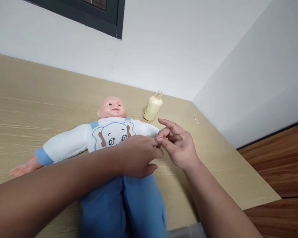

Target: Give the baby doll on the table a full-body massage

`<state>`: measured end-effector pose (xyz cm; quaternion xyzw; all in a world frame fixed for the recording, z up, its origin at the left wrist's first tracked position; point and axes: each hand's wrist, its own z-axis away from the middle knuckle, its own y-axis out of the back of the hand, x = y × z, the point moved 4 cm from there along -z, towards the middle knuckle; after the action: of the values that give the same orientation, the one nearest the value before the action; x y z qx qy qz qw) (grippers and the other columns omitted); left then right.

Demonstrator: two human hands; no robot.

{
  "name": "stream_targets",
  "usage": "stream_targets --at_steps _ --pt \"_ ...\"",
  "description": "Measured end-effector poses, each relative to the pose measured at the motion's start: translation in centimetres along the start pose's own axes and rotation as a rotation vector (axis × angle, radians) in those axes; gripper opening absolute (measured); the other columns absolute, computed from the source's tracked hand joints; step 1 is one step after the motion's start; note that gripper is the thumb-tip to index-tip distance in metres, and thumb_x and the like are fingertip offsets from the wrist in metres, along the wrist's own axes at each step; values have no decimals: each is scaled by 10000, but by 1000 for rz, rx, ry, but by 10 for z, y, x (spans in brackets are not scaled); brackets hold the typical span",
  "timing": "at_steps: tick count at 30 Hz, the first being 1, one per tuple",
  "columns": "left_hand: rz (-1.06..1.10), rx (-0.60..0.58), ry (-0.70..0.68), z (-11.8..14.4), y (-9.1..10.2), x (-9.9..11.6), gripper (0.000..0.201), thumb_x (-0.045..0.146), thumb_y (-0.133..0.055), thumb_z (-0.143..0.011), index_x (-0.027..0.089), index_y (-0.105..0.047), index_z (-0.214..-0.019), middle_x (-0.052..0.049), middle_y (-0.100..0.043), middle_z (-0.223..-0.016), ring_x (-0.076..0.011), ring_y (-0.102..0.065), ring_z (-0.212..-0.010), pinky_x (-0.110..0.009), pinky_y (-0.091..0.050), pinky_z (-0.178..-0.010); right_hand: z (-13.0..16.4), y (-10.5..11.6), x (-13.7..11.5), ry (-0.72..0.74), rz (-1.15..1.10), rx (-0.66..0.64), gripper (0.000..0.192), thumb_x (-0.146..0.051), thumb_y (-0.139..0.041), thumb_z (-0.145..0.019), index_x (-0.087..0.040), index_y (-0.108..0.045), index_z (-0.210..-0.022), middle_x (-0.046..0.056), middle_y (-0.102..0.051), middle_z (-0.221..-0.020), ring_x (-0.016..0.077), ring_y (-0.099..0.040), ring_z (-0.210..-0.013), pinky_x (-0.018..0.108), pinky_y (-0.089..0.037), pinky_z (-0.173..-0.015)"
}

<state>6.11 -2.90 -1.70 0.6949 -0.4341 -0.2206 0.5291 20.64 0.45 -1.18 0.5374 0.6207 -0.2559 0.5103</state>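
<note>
Left hand grip pinches the doll's far sleeve, right hand pinching there too, contact point hidden by fingertips; doll lies face-up on table, legs cut off below, bottle beyond.

Both forearms reach in from the near edge. The left hand lies palm down, fingers curled. The right hand meets it fingertip to fingertip, forefinger raised, the rest bent inward; whether it pinches anything is hard to see.
</note>
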Motion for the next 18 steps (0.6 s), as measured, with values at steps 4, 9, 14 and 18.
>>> stream_targets --at_steps 4,9,14,18 --pt "69 -60 17 0 -1 -1 152 328 -679 -811 221 -680 -918 -30 -697 -1002 -220 -656 -919 -340 -509 -756 -1 -2 1 -14 -13 -6 458 -182 -722 -842 -281 -630 -1280 -23 -668 -804 134 -626 -702 288 -506 -635" --pt "84 -81 39 -1 -1 -1 147 318 -666 -822 211 -669 -923 -30 -689 -1017 -234 -652 -943 -358 -509 -783 0 -4 3 -15 -25 -5 351 -178 -703 -864 -249 -644 -1203 -20 -641 -796 124 -606 -700 281 -497 -651" --pt "71 -87 29 -1 -3 -2 179 345 -654 -825 211 -673 -943 -47 -682 -1033 -252 -645 -963 -384 -515 -806 -1 -5 2 -14 -67 -19 255 -205 -709 -874 -237 -656 -1122 -21 -612 -771 113 -564 -669 270 -482 -629" --pt "63 -79 26 0 -3 -2 172 330 -657 -825 216 -669 -953 -37 -668 -1041 -246 -639 -963 -380 -513 -798 -1 -6 -2 3 -85 -12 197 -233 -720 -874 -223 -662 -1063 -16 -600 -755 116 -553 -661 275 -484 -624"
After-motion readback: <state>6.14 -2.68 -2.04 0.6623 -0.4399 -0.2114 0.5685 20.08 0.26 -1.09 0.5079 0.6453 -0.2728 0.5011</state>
